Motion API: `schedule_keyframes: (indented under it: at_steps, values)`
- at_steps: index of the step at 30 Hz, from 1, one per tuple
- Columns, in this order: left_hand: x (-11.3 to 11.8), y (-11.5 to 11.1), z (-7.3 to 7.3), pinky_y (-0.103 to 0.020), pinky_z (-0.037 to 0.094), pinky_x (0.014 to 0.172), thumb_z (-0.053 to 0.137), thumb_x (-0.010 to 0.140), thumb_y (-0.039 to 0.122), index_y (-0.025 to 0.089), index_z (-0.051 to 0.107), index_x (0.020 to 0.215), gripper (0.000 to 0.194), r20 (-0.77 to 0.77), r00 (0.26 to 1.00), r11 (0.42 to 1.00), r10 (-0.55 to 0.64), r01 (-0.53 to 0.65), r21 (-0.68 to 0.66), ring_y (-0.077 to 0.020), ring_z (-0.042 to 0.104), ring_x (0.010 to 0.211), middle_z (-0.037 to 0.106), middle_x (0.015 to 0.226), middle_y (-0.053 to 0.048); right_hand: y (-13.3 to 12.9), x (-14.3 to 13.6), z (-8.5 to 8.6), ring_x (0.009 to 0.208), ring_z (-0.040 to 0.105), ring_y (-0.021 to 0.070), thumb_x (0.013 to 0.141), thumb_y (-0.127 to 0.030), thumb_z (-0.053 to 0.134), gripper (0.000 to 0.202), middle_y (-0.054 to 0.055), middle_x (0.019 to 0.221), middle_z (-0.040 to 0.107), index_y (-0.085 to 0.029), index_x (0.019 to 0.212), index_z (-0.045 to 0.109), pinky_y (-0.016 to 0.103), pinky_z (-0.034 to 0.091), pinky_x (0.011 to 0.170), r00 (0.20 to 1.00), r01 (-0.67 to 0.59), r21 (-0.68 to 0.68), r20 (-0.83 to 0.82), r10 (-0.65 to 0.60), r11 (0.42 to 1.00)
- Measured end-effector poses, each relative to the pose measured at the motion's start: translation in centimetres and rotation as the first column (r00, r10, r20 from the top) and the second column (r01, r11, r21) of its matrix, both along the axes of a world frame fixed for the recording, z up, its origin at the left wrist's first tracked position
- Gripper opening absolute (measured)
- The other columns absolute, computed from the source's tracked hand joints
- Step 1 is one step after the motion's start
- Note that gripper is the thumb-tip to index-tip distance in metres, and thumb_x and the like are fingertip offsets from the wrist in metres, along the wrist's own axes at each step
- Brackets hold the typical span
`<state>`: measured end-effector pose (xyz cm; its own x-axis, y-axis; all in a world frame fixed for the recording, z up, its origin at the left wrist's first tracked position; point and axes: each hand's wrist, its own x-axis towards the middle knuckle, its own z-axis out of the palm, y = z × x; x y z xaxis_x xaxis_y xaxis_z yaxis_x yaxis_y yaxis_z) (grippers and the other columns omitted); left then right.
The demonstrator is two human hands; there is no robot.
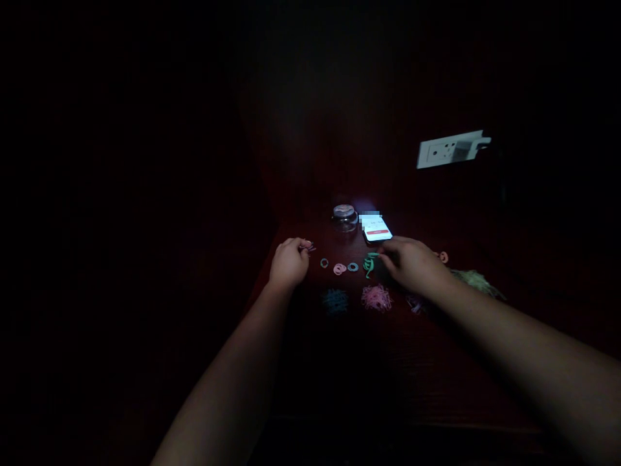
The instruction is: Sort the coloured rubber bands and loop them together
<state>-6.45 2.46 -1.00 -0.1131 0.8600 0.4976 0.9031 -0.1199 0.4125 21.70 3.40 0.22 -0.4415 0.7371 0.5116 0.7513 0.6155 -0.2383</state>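
My left hand (291, 262) rests on the dark table with its fingers closed; small thin bits show at its fingertips, too small to name. My right hand (410, 264) is pinched at the green bands (369, 264), its fingertips touching their upper right side. Between my hands lie a small teal ring (324, 263), some pink rings (339, 269) and some blue rings (352, 266). Nearer to me are a pile of blue bands (335, 301) and a pile of pink bands (376, 298). A purple pile (416, 303) is partly hidden below my right forearm.
A lidded clear jar (345, 218) stands behind the rings, beside a lit phone (376, 226). Orange rings (443, 257) and a pale yellow-green pile (478, 282) lie beyond my right wrist. A white socket panel (444, 150) is at the upper right. The surroundings are very dark.
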Motion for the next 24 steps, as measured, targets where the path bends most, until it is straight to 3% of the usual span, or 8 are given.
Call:
schedule_keyframes:
  at_steps: [12, 19, 24]
  values:
    - [0.3, -0.5, -0.3, -0.048, 0.042, 0.100, 0.053, 0.087, 0.026, 0.028, 0.069, 0.103, 0.023, -0.050, 0.989, 0.969, 0.138, -0.146, -0.198, -0.0310, 0.047, 0.124, 0.060, 0.131, -0.005, 0.2, -0.7, 0.3, 0.087, 0.059, 0.0229, 0.089, -0.025, 0.049, 0.021, 0.010, 0.091, 0.066, -0.019, 0.088, 0.069, 0.036, 0.040, 0.076, 0.996, 0.056, 0.047, 0.073, -0.060, 0.997]
    - [0.4, -0.4, -0.2, -0.053, 0.044, 0.095, 0.050, 0.087, 0.028, 0.029, 0.069, 0.102, 0.024, -0.083, 0.985, 0.946, 0.153, -0.170, -0.277, -0.0338, 0.049, 0.120, 0.061, 0.130, -0.004, 0.2, -1.2, 0.5, 0.088, 0.057, 0.0246, 0.088, -0.028, 0.053, 0.021, 0.008, 0.090, 0.067, -0.023, 0.089, 0.073, 0.036, 0.032, 0.071, 0.965, 0.077, 0.058, 0.248, -0.089, 0.995]
    - [0.4, -0.4, 0.0, -0.051, 0.044, 0.095, 0.048, 0.088, 0.029, 0.030, 0.069, 0.102, 0.025, -0.100, 0.984, 0.938, 0.145, -0.169, -0.301, -0.0323, 0.051, 0.119, 0.063, 0.127, -0.003, 0.5, -0.6, 0.3, 0.095, 0.058, 0.0254, 0.086, -0.024, 0.054, 0.022, 0.008, 0.096, 0.067, -0.024, 0.096, 0.073, 0.036, 0.033, 0.074, 0.972, 0.063, 0.027, 0.224, -0.068, 0.998]
